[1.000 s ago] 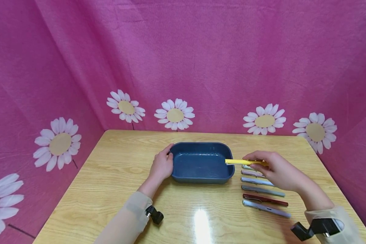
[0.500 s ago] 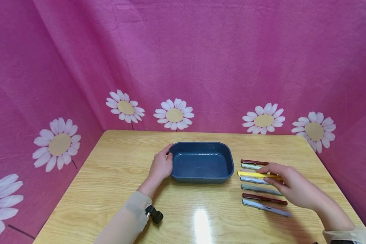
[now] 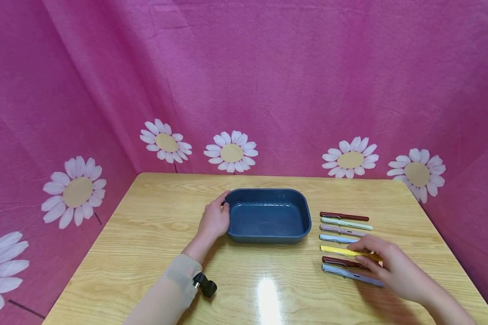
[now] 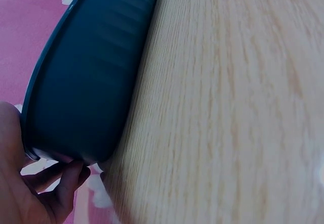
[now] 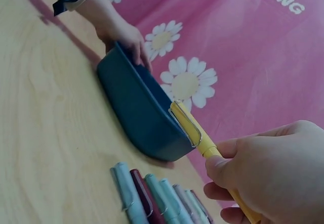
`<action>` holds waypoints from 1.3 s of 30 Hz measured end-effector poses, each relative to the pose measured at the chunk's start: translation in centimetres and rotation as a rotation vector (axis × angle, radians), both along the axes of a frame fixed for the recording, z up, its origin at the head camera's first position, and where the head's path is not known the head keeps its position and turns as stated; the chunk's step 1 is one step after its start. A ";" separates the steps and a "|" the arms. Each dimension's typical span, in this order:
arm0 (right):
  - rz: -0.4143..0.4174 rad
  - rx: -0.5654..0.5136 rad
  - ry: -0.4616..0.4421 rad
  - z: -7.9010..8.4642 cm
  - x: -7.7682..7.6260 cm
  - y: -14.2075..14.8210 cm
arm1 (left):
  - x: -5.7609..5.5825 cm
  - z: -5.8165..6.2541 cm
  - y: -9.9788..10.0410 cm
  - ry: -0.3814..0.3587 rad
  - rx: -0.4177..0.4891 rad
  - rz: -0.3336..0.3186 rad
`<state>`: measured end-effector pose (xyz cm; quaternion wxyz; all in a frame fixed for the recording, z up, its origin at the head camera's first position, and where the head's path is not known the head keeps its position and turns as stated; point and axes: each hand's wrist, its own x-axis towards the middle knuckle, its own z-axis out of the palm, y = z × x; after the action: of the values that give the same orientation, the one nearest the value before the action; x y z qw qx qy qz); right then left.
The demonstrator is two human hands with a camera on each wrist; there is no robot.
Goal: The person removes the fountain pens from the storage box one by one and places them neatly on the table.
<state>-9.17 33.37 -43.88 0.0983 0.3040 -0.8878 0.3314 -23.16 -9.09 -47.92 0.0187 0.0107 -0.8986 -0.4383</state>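
A dark blue rectangular tub (image 3: 268,239) sits on the table, its inside bare. My left hand (image 3: 214,220) grips the tub's left end, with fingers at the rim and outer wall in the left wrist view. Between thumb and fingers, my right hand (image 3: 400,268) pinches a yellow pen (image 3: 338,250) with a wire clip, its clip end pointing left. The yellow pen is held over the row of pens right of the tub and hides the grey-blue pen (image 5: 156,191). Around it lie a light blue pen (image 3: 336,239), a dark red pen (image 3: 341,262) and a lavender pen (image 3: 351,275).
Farther back in the row lie a mauve pen (image 3: 341,231), a light green pen (image 3: 346,223) and another dark red pen (image 3: 344,216). Pink cloth (image 3: 268,90) with daisies stands behind the wooden table (image 3: 166,198).
My right hand has carried the yellow pen from beside the tub's right rim toward the near side, over the row of pens. My left hand keeps its grip on the tub.
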 end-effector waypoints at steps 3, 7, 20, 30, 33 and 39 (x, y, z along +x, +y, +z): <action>-0.016 -0.004 -0.019 -0.6 0.4 0.3 | 0.0 -0.1 0.0 -0.007 -0.002 0.002; -0.015 -0.032 -0.001 -1.6 0.8 0.4 | -0.1 -0.2 0.0 -0.004 -0.004 0.005; -0.085 -0.017 -0.061 -5.1 2.9 -0.2 | -0.2 -0.2 0.0 -0.002 -0.013 0.009; -0.099 0.017 0.066 -6.8 3.2 0.3 | -0.1 0.0 0.0 -0.010 -0.012 0.009; -0.100 0.043 0.096 -7.1 3.2 0.4 | 0.0 0.1 0.0 -0.009 -0.016 0.011; -0.088 0.098 0.159 -7.4 3.0 0.5 | -0.1 0.1 -0.2 0.004 -0.011 0.000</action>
<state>-6.13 33.87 -51.23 0.1679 0.2943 -0.9048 0.2578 -23.23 -9.31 -47.79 0.0205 0.0097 -0.9009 -0.4335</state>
